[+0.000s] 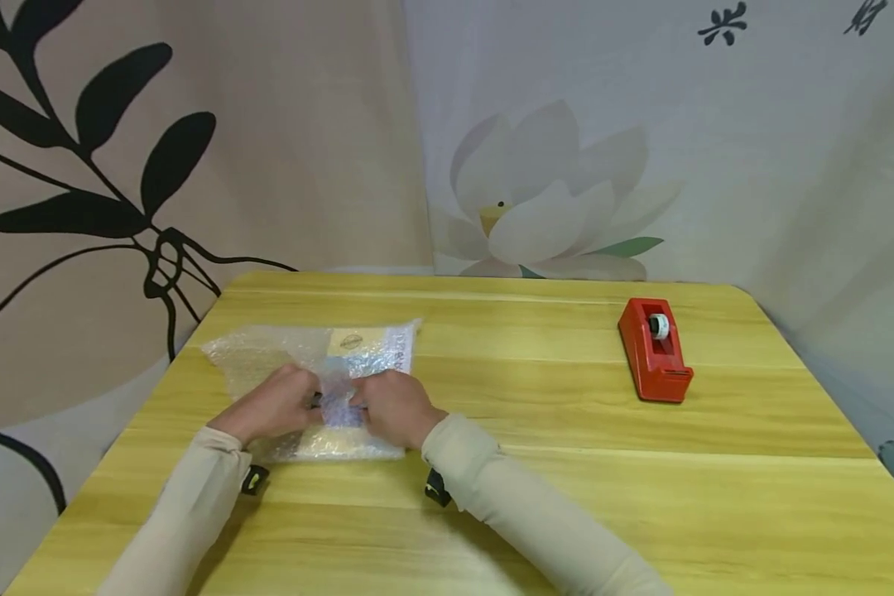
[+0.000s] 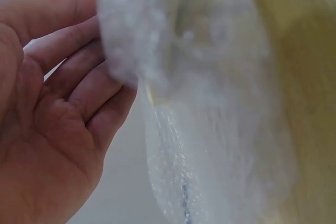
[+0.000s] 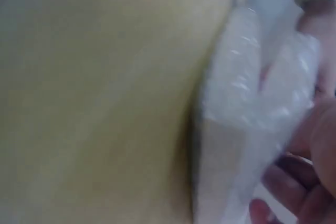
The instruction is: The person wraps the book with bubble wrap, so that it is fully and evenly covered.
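- A person leans both forearms over a wooden bench [image 1: 529, 331], hands meeting above a sheet of clear bubble wrap [image 1: 257, 343] that lies left of the middle, nearer the left edge than the right.
- The left hand [image 1: 279, 403] bends in at the wrap, its grip drawn nearly closed on the loose plastic; in the left wrist view, fingertips disappear behind the film.
- The right hand [image 1: 396, 406], just beside it, curls its fingers over the wrapped bundle, its grip likewise closed on the plastic; the right wrist view is blurred, and the exact fingertip contact cannot be told.
- A printed rectangular item [image 1: 359, 341], pale yellow with a round emblem and lettering along its right side, shows through the wrap; whether it is a book or a box is unclear.
- Loose film spreads beyond the item toward the bench's left edge.
- A red tape dispenser [image 1: 644, 364] with a small roll of tape [image 1: 660, 326] stands toward the far right corner, well apart from both hands.
- Pale sleeves cover the forearms.
- Beyond the far edge, hangings show a white lotus [image 1: 551, 199] and black leaves [image 1: 112, 99].
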The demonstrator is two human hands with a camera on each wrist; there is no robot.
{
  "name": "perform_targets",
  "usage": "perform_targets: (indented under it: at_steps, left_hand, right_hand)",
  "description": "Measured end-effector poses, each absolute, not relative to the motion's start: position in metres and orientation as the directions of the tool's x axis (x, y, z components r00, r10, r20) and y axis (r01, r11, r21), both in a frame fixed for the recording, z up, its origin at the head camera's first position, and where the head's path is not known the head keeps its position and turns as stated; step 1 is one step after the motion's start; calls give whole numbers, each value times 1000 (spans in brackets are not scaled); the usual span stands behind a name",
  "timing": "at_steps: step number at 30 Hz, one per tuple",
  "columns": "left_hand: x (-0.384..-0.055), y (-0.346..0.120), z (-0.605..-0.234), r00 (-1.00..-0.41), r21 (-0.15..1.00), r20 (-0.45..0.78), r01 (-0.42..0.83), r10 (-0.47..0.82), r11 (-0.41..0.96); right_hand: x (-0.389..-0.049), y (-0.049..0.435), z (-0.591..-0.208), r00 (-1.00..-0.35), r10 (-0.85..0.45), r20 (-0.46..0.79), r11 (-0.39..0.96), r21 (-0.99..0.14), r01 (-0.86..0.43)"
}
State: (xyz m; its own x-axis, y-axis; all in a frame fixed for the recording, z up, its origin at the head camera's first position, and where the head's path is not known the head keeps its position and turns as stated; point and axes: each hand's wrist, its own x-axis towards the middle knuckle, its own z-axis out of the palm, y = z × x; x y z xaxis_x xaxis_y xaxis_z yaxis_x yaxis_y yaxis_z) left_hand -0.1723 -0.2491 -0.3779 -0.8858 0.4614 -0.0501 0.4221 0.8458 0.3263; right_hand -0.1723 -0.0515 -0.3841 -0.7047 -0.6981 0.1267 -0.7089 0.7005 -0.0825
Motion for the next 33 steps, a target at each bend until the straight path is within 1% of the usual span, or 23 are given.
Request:
perform_targets:
  at_steps: [3,5,9,15,17,21,25,29,33]
  left_hand:
    - [-173,-249,-378,-889,348,-51,412,455,842]
    - [-173,-250,-377,-889,344,-48,414,456,843]
    - [-173,-249,-376,-892,328,-49,411,449,851]
    - [-174,-252,-376,-885,360,-42,420,464,833]
    - [-175,-253,-378,-884,369,-33,424,467,827]
    - [-176,-255,-381,-900,410,-46,379,434,830]
    - [-177,-258,-383,-920,416,-50,334,388,846]
    - [-176,-260,-385,-922,417,-20,344,387,841]
    - [-172,-262,-385,-929,435,9,337,370,835]
  right_hand:
    - [-168,-54,-386,-707,-691,148,719,41,-694]
    - [-167,-56,-388,-698,-695,172,716,75,-694]
    - [-167,-57,-390,-687,-703,185,704,46,-709]
    - [-171,-56,-390,-722,-688,75,713,-122,-691]
    - [-172,-55,-391,-725,-687,51,710,-165,-685]
    - [-174,-53,-389,-710,-705,9,700,-155,-697]
    - [-176,-52,-387,-700,-714,-26,697,-131,-705]
    - [-177,-51,-386,-700,-711,-65,702,-115,-702]
    - [-176,-52,-388,-687,-722,-82,692,-91,-716]
